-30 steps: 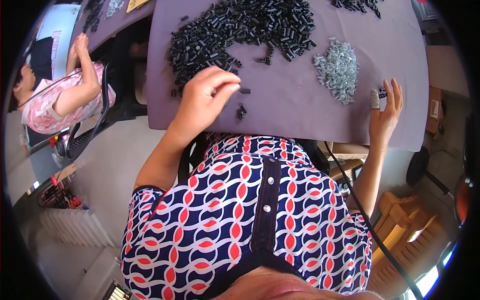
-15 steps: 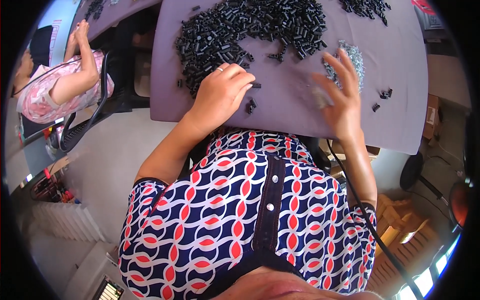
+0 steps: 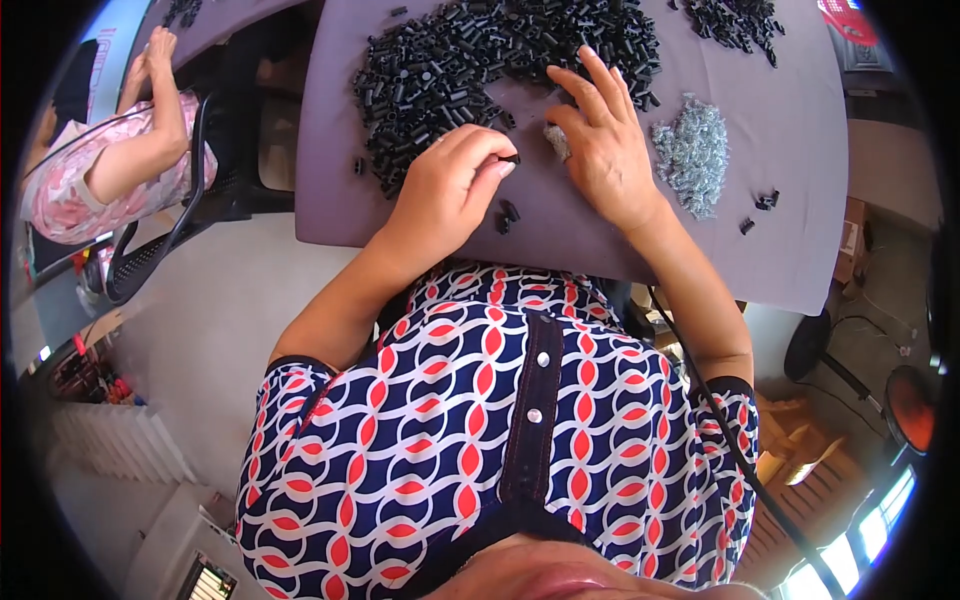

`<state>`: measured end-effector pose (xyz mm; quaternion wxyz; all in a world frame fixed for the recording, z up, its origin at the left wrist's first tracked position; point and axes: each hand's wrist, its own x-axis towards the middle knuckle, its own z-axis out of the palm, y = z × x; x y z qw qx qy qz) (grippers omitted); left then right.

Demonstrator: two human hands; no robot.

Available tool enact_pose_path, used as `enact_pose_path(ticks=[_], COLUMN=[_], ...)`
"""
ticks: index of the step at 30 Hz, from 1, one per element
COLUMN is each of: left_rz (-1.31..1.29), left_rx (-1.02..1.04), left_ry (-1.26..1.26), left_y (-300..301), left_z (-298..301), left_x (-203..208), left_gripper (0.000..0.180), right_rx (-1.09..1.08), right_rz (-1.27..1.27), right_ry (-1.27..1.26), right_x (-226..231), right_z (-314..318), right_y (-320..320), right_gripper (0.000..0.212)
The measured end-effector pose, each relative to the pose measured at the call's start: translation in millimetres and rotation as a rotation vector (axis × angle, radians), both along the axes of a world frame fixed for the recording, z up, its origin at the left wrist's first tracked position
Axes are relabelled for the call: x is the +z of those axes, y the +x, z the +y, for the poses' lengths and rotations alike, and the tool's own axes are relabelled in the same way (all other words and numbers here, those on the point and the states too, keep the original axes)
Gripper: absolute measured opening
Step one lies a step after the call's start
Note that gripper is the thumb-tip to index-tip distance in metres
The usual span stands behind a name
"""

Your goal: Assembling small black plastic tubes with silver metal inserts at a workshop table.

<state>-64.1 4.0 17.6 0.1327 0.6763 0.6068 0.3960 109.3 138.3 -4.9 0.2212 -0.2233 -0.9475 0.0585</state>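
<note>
My left hand (image 3: pixel 447 190) is closed, thumb and forefinger pinching a small black cylindrical piece (image 3: pixel 513 158). My right hand (image 3: pixel 612 155) hovers at the near edge of a large heap of black cylindrical pieces (image 3: pixel 425 80), its fingers stretched forward. A small clump of silvery parts (image 3: pixel 557 141) shows beside its thumb and seems tucked under the palm; the exact kind is too small to tell. To the right of that hand lies a pile of small silvery parts (image 3: pixel 692 158). Loose black pieces (image 3: pixel 507 216) rest between my hands, toward the table's near edge.
A purple-grey cloth covers the table (image 3: pixel 335 190). Another black heap (image 3: pixel 735 25) lies at the far right, and stray black pieces (image 3: pixel 766 200) sit near the right side. At the left, another person (image 3: pixel 130 160) works at a separate table beside a black chair (image 3: pixel 205 190).
My right hand has moved left, from beside the silvery pile to the black heap's edge, with the silvery clump going along. My left hand still pinches the black piece, now raised slightly.
</note>
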Motion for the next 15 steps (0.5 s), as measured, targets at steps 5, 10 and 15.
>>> enact_pose_path(ticks=[5,10,15], left_rz=[-0.613,-0.712,-0.599], left_rx=[0.028,-0.062,-0.107], left_ry=[-0.401,-0.492,-0.477], left_y=[5.7,18.8,29.4], left_z=[-10.8,-7.0,4.7], left_x=[-0.1,4.0,3.1], left_gripper=[0.014,0.017,0.018], right_rx=[-0.039,-0.348,-0.365], right_rz=[0.089,-0.134,-0.028], right_ry=[-0.056,0.001,-0.126], right_x=[17.2,10.2,11.3], right_z=[-1.7,-15.1,-35.2], right_y=[32.4,91.9,109.5], right_gripper=[0.041,0.041,0.065])
